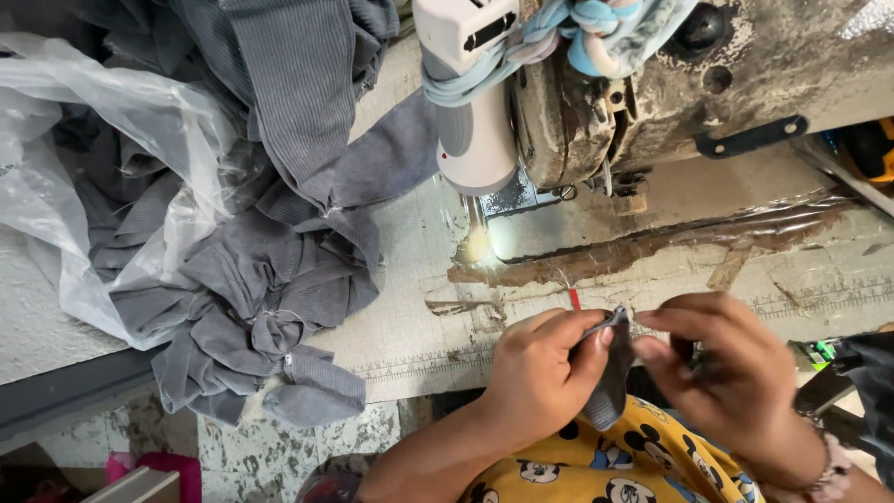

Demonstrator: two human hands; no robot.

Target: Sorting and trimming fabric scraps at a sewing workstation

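Grey ribbed cloth (610, 373); worn, scuffed metal machine (708, 84).

A heap of grey ribbed fabric pieces (251, 270) lies on the left of the worn pale desk (410, 326), partly in a clear plastic bag (84, 140). The old metal sewing machine (652, 84) stands behind, right of the heap. Both hands (652, 373) sit at the near edge, pinching a small grey fabric piece (610, 382) between them.

Clearly a garment sewing workshop. Worn industrial sewing machine (652, 84) up top, paint chipped, small white work lamp (473, 112) strapped on with rag strips. Scuffed worktable (410, 326) with a printed measuring scale along its edge. Heap of grey ribbed fabric pieces (251, 270) spilling from a clear plastic bag (84, 140).
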